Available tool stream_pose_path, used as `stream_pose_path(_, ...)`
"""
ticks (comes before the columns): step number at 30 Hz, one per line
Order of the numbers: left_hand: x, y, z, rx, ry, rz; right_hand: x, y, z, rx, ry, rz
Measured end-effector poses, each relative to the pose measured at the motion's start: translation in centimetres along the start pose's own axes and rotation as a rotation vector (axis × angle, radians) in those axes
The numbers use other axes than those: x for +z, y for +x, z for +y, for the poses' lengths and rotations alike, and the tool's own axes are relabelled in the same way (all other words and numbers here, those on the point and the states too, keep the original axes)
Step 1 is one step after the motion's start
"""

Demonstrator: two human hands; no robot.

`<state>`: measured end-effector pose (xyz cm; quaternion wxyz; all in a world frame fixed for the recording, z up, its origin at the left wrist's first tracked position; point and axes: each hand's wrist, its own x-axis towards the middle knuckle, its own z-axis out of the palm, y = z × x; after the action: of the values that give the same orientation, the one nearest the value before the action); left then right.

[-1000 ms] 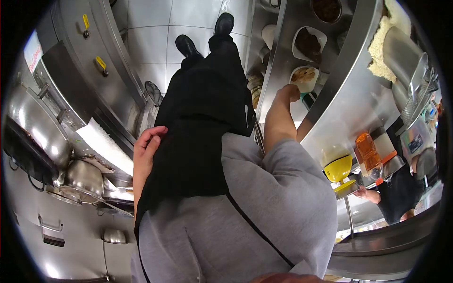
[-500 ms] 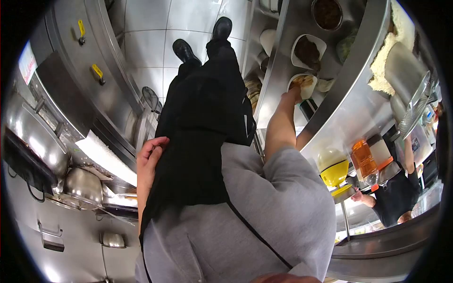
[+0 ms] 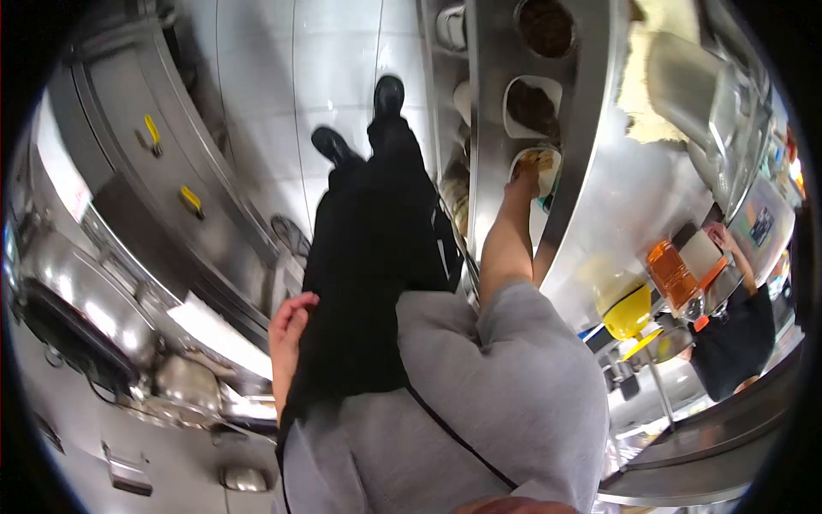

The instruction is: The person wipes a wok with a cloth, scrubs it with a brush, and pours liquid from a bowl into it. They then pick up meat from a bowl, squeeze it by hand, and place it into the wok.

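My right hand reaches into a white container of orange-brown food. Its fingertips are at the food, partly hidden and blurred, so whether they grip any cannot be made out. Just beyond sits another white container of dark brown food. A round metal container with dark contents stands farther along the same counter. By the black apron, my left hand hangs at my side, holding nothing, its fingers loosely bent and apart.
To the left is a steel unit with yellow-handled valves and metal bowls. On the right, a steel shelf bears a yellow bowl and orange bottle. Another person in black stands beyond it. Tiled floor lies ahead.
The view has shifted, so the containers and shelf appear farther left. My right hand stays in the container of orange-brown food. My left hand remains beside the apron. The other person's arm has moved.
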<state>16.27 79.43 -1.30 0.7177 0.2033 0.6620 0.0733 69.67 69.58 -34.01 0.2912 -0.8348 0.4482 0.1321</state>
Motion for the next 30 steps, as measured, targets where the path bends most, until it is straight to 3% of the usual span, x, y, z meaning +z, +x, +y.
stream_pose_path(3, -1.1, 0.9, -0.6, 0.065, 0.175, -0.055, 0.5, 1.3, -0.6, -0.042, 0.007, -0.105)
stream_pose_path(4, -1.6, 0.8, -0.5, 0.026, 0.226, -0.064, 0.3, 1.7, 0.3, -0.057, -0.002, -0.139)
stream_pose_path(7, -1.3, 1.6, -0.1, 0.161, 0.24, -0.102, -0.9, 1.3, 4.4, -0.072, 0.01, -0.261)
stream_pose_path(15, -3.2, 4.8, 1.0, 0.108, 0.269, -0.222, -2.7, -13.4, 19.6, 0.047, -0.119, -0.777)
stream_pose_path(20, -3.5, 8.9, 2.3, 0.158, 0.323, -0.294, -0.6, -20.3, 19.2, -0.029, -0.235, -0.985)
stream_pose_path(30, -0.5, 15.0, 6.2, 0.197, 0.522, -0.35, 1.9, -20.3, 10.9, -0.256, -0.247, -0.957)
